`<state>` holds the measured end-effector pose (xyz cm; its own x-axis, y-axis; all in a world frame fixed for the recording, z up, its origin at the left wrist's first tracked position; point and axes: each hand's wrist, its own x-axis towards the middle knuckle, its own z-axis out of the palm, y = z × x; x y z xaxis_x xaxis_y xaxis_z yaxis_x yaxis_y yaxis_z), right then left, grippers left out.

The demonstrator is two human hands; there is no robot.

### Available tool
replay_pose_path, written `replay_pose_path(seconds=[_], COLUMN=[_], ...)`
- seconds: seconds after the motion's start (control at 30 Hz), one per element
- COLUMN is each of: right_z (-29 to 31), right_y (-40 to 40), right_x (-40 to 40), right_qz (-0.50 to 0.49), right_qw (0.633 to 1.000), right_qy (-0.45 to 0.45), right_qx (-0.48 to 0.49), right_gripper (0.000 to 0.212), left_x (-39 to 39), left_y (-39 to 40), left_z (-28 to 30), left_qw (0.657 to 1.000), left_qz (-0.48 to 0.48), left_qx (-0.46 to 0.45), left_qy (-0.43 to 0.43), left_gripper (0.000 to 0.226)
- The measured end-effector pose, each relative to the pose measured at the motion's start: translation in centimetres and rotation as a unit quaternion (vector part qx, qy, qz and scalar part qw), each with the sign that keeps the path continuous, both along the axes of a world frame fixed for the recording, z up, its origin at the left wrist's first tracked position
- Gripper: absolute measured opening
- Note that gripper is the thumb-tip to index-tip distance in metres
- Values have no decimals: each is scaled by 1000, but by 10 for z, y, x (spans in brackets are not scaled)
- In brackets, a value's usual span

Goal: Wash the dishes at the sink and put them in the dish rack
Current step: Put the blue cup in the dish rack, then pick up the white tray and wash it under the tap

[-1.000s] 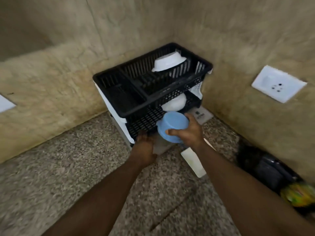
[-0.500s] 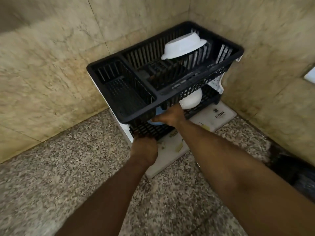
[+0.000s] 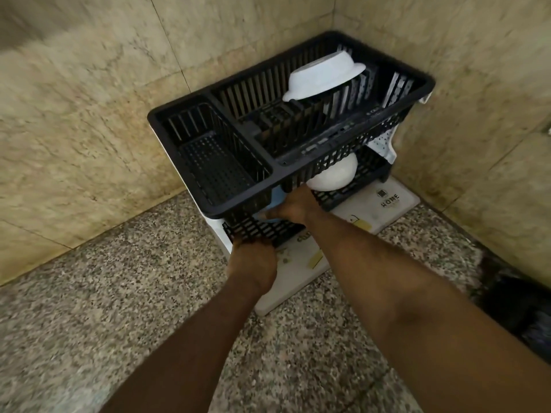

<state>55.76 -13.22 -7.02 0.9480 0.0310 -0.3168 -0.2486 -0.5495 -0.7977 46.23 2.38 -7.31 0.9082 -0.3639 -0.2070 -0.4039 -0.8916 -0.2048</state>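
Holding blue bowl (image 3: 275, 201) in dish rack (image 3: 298, 162) lower tier, right hand (image 3: 293, 205)

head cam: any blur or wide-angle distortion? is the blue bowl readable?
Head view: soft motion blur on wall and counter at the left edge; wide-angle bend stretches the forearms; the dish rack is fairly sharp; the blue bowl sits shadowed under the top tier, mostly hidden by the right hand.

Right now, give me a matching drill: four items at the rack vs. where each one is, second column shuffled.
Items:
1. white bowl
2. blue bowl
3. left hand
4. white round dish

Places:
A. lower tier, right of the blue one
B. front edge of the lower tier
C. upper tier, upside down
D. lower tier, under the right hand

Pairs: 1-C, 2-D, 3-B, 4-A
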Motion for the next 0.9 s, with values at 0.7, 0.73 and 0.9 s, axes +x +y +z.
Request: replay_pose_path(seconds=[0.7,0.73,0.9], right_z=[21,20,9], right_y=[-84,-92,-127], right_x=[-176,-192,-250], right_qz=[-146,-151,-223], right_qw=[964,959,924], right_qy=[-136,-115,27], right_qx=[-178,-213,-308], right_gripper=[63,65,59], left_x=[-72,-81,-114], left_y=[-52,-61,-99], left_z=[38,36,22], left_qw=[970,961,928], left_qz=[23,25,60], left_qx=[-232,-257,-307], left_qy=[68,99,203], left_gripper=[63,58,30])
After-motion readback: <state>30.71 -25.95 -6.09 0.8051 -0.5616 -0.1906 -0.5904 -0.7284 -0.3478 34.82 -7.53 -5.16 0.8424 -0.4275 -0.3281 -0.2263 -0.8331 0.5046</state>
